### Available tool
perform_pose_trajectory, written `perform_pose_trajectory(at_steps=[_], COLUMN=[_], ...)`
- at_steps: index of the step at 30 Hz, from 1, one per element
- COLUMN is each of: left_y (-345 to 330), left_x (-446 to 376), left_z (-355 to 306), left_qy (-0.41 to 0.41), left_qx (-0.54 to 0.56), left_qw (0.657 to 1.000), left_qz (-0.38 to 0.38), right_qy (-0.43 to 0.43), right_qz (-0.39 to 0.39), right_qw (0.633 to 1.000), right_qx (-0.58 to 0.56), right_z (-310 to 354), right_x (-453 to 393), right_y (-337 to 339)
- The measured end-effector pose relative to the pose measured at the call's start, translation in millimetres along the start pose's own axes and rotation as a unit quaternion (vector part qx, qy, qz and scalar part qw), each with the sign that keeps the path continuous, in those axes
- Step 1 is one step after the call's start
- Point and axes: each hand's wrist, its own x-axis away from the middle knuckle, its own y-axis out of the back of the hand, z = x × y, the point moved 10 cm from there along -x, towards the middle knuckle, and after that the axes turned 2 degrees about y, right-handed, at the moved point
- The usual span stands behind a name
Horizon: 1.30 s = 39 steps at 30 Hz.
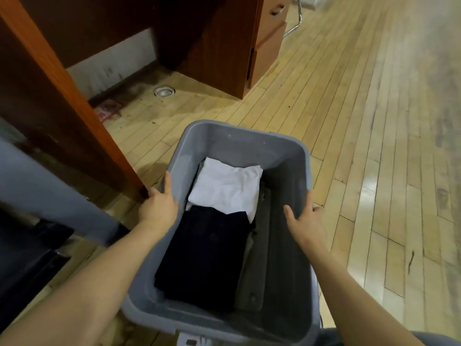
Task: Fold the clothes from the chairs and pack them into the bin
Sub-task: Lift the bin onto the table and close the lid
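Gray plastic bin (239,143) gripped at both long rims, apparently for lifting or shifting across the wooden plank floor (349,121). Left hand (157,205) curled over the left rim, thumb inside, fingers outside. Right hand (304,219) likewise wrapped on the right rim, thumb in, fingers over the edge. Inside, toward the left wall: folded dark garment (204,255), soft and matte, with a crumpled white cloth (227,187) overlapping its far end. Scuffed bare bottom along the right. Reddish wooden desk (204,46) beyond.
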Motion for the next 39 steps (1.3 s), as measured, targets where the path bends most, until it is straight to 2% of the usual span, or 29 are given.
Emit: perform_pose_trajectory(at_steps=[5, 9, 11, 15, 21, 29, 34, 39], left_y=[27, 82, 114, 203, 373, 602, 694, 738], left_x=[-20, -21, -12, 8, 31, 49, 44, 36], left_z=[-8, -16, -21, -43, -91, -143, -137, -101], left_qy=[-0.004, -0.007, -0.005, -0.011, -0.040, -0.043, -0.007, 0.043], left_qx=[-0.017, -0.013, -0.011, 0.001, 0.003, 0.017, 0.053, 0.057], left_qw=[1.000, 1.000, 0.999, 0.999, 0.999, 0.997, 0.989, 0.983], left_qz=[0.019, 0.023, 0.035, 0.044, 0.021, -0.066, -0.140, -0.171], right_qy=[-0.006, -0.005, -0.005, -0.020, -0.040, 0.017, 0.095, 0.161], right_qz=[0.024, 0.013, 0.009, 0.006, -0.006, -0.046, -0.076, -0.080], right_qw=[0.999, 0.997, 0.998, 0.998, 0.992, 0.995, 0.986, 0.981], right_qx=[-0.036, -0.078, -0.057, -0.066, -0.121, -0.086, -0.115, -0.074], right_z=[23, 48, 59, 86, 140, 224, 288, 366], right_x=[-26, -38, -36, -28, -15, -20, -45, -70], right_y=[28, 81, 112, 192, 362, 559, 627, 666])
